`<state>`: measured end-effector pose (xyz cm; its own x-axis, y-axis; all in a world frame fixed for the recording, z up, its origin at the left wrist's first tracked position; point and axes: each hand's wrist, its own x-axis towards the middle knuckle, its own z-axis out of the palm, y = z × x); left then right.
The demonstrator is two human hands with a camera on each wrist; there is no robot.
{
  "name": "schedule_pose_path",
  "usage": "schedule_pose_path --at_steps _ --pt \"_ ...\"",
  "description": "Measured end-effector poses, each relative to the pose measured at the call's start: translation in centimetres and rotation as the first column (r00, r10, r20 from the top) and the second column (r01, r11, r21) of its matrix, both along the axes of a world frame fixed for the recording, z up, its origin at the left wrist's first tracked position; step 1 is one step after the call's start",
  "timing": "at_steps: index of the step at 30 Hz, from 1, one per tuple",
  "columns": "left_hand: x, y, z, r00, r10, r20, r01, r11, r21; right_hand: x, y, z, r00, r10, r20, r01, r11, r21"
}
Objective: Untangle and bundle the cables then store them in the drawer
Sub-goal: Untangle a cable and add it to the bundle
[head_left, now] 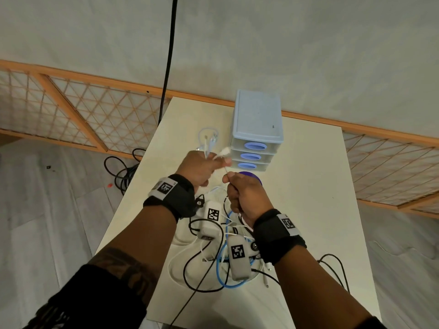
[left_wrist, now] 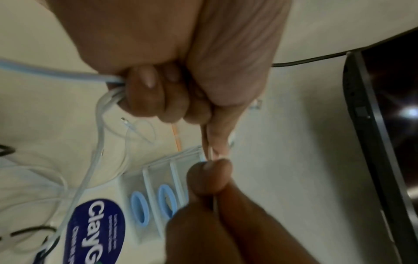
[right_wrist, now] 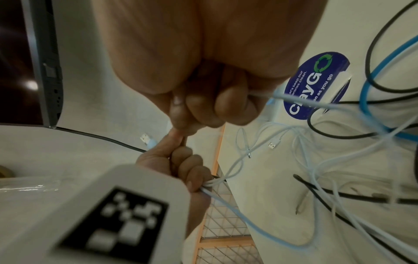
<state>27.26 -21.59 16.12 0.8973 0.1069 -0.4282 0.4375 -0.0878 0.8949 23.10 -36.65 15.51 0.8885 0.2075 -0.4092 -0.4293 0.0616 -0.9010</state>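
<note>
Above the table my left hand [head_left: 204,166] grips a bunch of pale blue and white cables [head_left: 209,141]; a white USB plug [head_left: 224,151] sticks out past its thumb. In the left wrist view its curled fingers [left_wrist: 158,100] clamp the pale blue cable [left_wrist: 45,70], and thumb and forefinger pinch a thin white cable [left_wrist: 210,151]. My right hand [head_left: 237,188] sits just right of it, fist closed round that white cable [right_wrist: 294,98]. A tangle of black, white and blue cables [head_left: 221,269] lies on the table below. The pale blue three-drawer unit [head_left: 256,129] stands behind, drawers closed.
A round purple sticker [head_left: 251,175] lies on the white table [head_left: 308,210] before the drawers. A black cord [head_left: 169,67] hangs at the table's far left corner, with coiled black cable [head_left: 123,172] on the floor. A wooden lattice screen [head_left: 71,110] runs behind.
</note>
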Motion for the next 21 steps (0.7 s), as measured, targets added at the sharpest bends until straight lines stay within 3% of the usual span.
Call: schedule_pose_path --at_steps 3,4,5,8,10,12,14,17,21 --pt "1.3 1.4 0.0 0.945 0.322 0.063 -0.323 0.946 0.008 -0.2 -0.3 -0.2 1.000 0.019 0.011 -0.019 1.000 0.004" --pt "1.5 2.0 0.2 0.936 0.347 0.061 -0.346 0.938 -0.021 -0.2 -0.3 -0.3 1.000 0.023 0.016 -0.024 1.000 0.009" --pt "1.5 2.4 0.4 0.956 0.292 0.041 -0.290 0.956 -0.047 -0.3 -0.3 -0.4 1.000 0.022 0.020 -0.022 1.000 0.015" --pt "0.4 1.9 0.8 0.994 -0.089 -0.064 0.085 0.994 -0.062 0.2 -0.3 -0.5 1.000 -0.008 0.022 0.008 1.000 0.026" --pt "-0.1 0.9 0.5 0.982 -0.180 -0.057 0.178 0.983 -0.038 0.5 -0.1 -0.5 1.000 -0.012 0.017 0.012 1.000 0.009" --pt "0.3 0.4 0.0 0.994 -0.106 -0.021 0.107 0.994 0.016 0.8 -0.1 -0.6 1.000 -0.006 0.007 0.006 1.000 0.001" --pt "1.1 0.5 -0.2 0.997 0.076 0.030 -0.078 0.996 0.051 0.8 -0.2 -0.7 1.000 0.004 -0.003 -0.004 1.000 0.014" --pt "2.3 1.7 -0.3 0.941 0.333 0.058 -0.336 0.941 0.042 0.5 -0.4 -0.9 0.999 0.028 0.032 -0.028 1.000 0.002" --pt "2.4 2.2 -0.8 0.905 0.409 0.117 -0.417 0.908 0.048 0.2 -0.2 -1.4 0.994 0.087 0.066 -0.084 0.996 -0.037"
